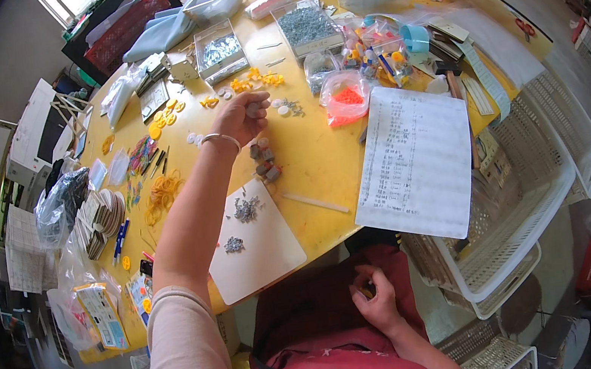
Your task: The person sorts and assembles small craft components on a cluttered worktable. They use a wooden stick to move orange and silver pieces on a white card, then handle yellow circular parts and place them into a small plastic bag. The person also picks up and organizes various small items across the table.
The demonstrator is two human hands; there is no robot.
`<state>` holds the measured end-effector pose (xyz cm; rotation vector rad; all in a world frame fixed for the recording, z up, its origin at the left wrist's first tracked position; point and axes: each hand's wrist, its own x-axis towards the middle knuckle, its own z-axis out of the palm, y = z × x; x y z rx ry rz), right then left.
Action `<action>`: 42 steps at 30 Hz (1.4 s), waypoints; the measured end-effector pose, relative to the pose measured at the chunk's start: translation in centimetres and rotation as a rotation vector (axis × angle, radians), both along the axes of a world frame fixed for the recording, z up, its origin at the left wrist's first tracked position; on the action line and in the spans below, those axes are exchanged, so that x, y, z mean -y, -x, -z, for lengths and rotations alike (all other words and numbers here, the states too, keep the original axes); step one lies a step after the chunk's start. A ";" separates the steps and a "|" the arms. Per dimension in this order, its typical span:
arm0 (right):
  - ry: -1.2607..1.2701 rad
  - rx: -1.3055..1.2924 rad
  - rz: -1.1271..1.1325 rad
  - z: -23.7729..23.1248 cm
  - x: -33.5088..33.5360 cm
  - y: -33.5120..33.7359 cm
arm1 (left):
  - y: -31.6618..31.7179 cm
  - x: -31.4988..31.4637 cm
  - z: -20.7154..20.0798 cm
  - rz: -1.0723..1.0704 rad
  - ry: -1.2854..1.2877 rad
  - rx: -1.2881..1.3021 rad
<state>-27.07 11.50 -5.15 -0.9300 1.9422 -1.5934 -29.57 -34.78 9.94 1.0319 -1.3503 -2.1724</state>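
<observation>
My left hand (pixel 238 120), with a bangle at the wrist, reaches out over the yellow table. Its fingers are curled round a small whitish round piece, apparently a disc. Similar pale discs (pixel 283 111) lie with small metal bits just right of it, and yellow plastic pieces (pixel 255 80) lie beyond. Below the wrist stand several small dark blocks (pixel 264 160). My right hand (pixel 376 299) is near my lap, in front of the dark red apron (pixel 313 300). Its fingers are closed, with something small and yellowish among them that I cannot make out.
A white board (pixel 264 254) bears two piles of small metal parts (pixel 246 209). The handwritten sheet (pixel 414 159) overhangs the table's right edge above white plastic baskets (pixel 516 228). Open boxes of metal pieces (pixel 308 26) and a bag of orange bits (pixel 345 98) stand farther back.
</observation>
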 end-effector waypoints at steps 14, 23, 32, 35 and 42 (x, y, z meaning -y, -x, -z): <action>-0.006 0.039 0.003 0.7 -0.2 0.1 | 2.7 -0.1 2.5 0.211 1.240 0.599; -0.008 0.012 -0.007 -0.1 0.0 0.1 | 1.8 -0.7 2.3 0.143 1.297 0.605; 0.034 -0.008 -0.056 -0.7 0.3 -0.1 | 1.4 -0.7 1.9 0.232 1.300 0.592; 0.049 -0.022 -0.064 -1.0 0.0 -0.5 | 0.9 -2.4 0.3 0.243 1.217 0.558; 0.070 -0.042 -0.074 -2.0 -0.9 -2.1 | -4.6 -11.4 -4.2 0.110 -0.308 -0.398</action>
